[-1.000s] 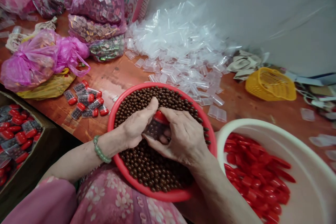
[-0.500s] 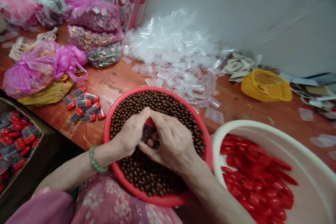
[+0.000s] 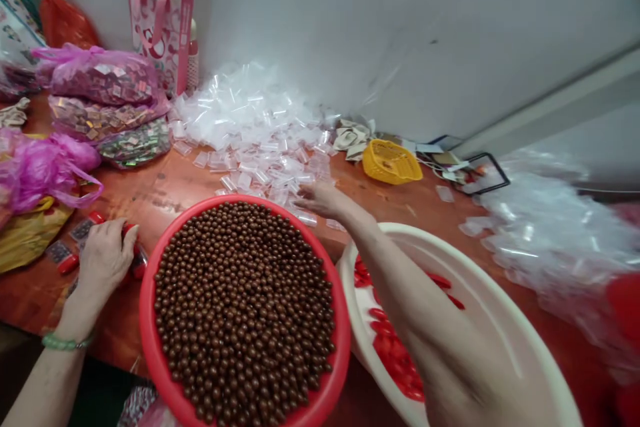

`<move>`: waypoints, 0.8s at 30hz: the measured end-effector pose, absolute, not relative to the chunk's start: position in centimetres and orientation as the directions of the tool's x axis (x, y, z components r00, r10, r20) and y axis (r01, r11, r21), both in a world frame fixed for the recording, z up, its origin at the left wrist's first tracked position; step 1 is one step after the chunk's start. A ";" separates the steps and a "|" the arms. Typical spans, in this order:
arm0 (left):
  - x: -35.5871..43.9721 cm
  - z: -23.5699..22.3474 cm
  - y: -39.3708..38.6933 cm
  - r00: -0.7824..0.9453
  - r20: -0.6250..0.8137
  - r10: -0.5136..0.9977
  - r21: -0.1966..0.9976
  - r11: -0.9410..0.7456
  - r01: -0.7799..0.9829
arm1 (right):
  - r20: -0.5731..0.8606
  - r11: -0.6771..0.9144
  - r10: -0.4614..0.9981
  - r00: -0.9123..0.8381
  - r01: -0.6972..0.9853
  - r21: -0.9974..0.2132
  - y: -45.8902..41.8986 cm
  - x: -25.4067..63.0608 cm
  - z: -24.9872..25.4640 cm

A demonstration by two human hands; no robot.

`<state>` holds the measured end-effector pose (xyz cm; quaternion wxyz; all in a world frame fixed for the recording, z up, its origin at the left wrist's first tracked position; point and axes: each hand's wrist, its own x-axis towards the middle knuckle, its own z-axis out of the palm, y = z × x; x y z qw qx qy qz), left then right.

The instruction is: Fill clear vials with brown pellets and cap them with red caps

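My left hand (image 3: pixel 106 257), with a green bead bracelet at the wrist, is at the left of the table among several small clear plastic boxes with red caps (image 3: pixel 63 257), filled with dark balls. Its fingers and thumb close around one such box, whose red end shows between them. My right hand (image 3: pixel 323 201) stretches over the white tub to the near edge of a heap of clear empty plastic boxes (image 3: pixel 260 117). Its fingers are extended and slightly blurred, with nothing visible in them. Between my arms stands a red basin (image 3: pixel 147 320) full of shiny brown balls (image 3: pixel 245 307).
A white tub (image 3: pixel 520 320) of red caps (image 3: pixel 395 353) stands at right. Behind it sit a yellow basket (image 3: pixel 393 161) and more clear plastic pieces (image 3: pixel 560 240). Pink bags of small packets (image 3: pixel 105 83) and a patterned gift bag (image 3: pixel 160 33) stand at back left.
Both hands were together over the basin around a filled box. They have parted: the left moved to the capped boxes, the right to the clear heap. The view has turned right.
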<state>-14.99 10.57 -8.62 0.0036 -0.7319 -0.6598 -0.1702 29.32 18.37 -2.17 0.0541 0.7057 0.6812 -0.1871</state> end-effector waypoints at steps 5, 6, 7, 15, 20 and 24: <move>-15.1 -11.4 10.9 0.090 0.297 0.951 0.267 -0.173 0.948 | -0.421 -0.165 0.905 0.065 0.965 -0.205 20.6 27.7 -4.9; -14.9 -11.4 10.8 0.076 0.308 0.948 0.292 -0.171 0.941 | -0.417 -0.176 0.906 0.075 0.962 -0.211 20.9 27.4 -5.4; -14.8 -11.3 10.7 0.055 0.325 0.944 0.316 -0.163 0.935 | -0.413 -0.185 0.907 0.081 0.958 -0.218 21.1 27.1 -5.7; -13.1 -6.3 8.6 -0.175 0.255 0.951 0.656 -0.037 0.754 | -0.369 -0.181 0.929 0.039 0.915 -0.359 20.6 27.7 -6.1; -9.8 -2.3 5.4 -0.105 0.218 0.970 0.781 -0.109 0.615 | -0.385 -0.134 0.922 -0.041 0.898 -0.418 18.8 27.3 -6.5; -6.8 -0.9 2.7 0.105 0.288 0.952 0.747 -0.292 0.597 | -0.314 -0.054 0.943 -0.108 0.883 -0.466 18.7 26.2 -7.0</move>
